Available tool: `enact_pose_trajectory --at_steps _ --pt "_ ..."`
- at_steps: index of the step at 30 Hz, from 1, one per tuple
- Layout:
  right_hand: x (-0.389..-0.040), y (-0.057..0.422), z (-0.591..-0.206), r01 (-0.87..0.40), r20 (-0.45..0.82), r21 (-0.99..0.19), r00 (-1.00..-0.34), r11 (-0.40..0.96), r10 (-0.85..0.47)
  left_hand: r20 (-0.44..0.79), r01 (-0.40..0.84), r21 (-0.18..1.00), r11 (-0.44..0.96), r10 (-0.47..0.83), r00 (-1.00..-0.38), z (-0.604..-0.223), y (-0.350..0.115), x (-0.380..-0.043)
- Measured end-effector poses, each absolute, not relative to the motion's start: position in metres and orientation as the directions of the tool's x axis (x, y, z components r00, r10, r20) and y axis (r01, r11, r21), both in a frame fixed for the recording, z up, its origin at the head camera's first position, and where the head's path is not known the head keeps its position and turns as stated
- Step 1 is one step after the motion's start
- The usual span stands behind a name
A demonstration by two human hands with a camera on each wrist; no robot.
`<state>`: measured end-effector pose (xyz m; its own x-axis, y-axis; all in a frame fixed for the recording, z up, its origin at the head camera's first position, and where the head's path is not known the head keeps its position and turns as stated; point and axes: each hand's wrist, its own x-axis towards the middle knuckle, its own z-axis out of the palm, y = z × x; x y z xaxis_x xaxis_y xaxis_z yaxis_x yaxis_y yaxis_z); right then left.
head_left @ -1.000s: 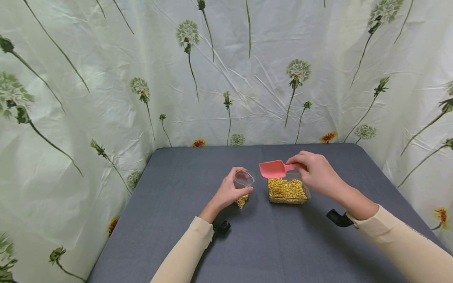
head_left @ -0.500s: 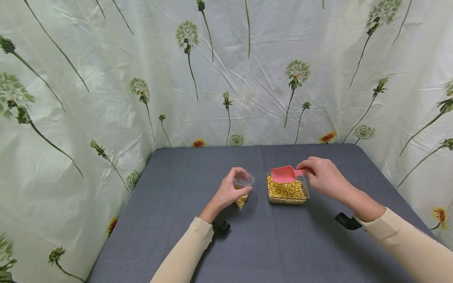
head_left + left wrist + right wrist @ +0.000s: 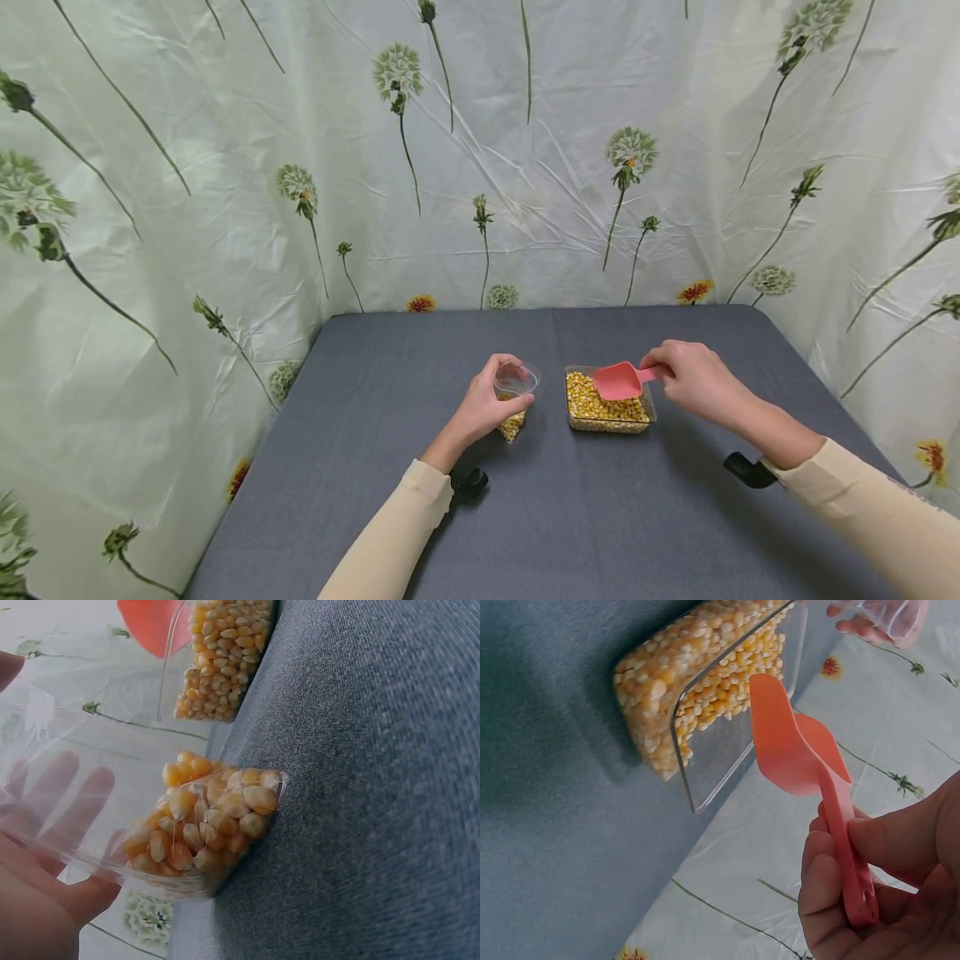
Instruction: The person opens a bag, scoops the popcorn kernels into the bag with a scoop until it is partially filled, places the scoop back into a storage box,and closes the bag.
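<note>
My left hand (image 3: 491, 402) holds a clear plastic bag (image 3: 67, 795) upright, fingers and thumb curled round its upper part. Corn kernels (image 3: 202, 817) fill the bottom of the bag, which meets the dark cloth. To the right stands a clear rectangular container (image 3: 609, 427) heaped with yellow corn kernels (image 3: 588, 396). Over that container, my right hand (image 3: 693, 379) pinches a pink scoop (image 3: 618, 382) by its handle, thumb on one side and fingers on the other. In the right wrist view, no kernels show in the part of the scoop's bowl that is visible.
A dark grey cloth covers the table (image 3: 420, 500). Behind it and along both sides hangs a pale curtain (image 3: 540, 167) printed with dandelions. Black wrist mounts (image 3: 750, 471) stick out beneath both sleeves.
My right hand has moved right and down with the scoop, from beside the container's back left to low above its kernels. The left hand and bag have stayed put.
</note>
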<state>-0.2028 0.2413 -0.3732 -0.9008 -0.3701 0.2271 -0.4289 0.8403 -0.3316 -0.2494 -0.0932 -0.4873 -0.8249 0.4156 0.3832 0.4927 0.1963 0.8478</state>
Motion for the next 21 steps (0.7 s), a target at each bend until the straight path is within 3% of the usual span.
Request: enact_pose_trajectory --at_steps 11,21 --pt "-0.204 0.248 -0.372 -0.437 0.181 -0.245 -0.897 0.865 -0.402 0.336 0.445 0.875 0.19 0.421 -0.842 -0.485 -0.09 -0.248" --pt "-0.203 0.243 -0.365 -0.454 0.117 -0.131 -0.89 0.881 -0.441 0.332 0.438 0.882 0.172 0.431 -0.839 -0.459 -0.091 -0.23"
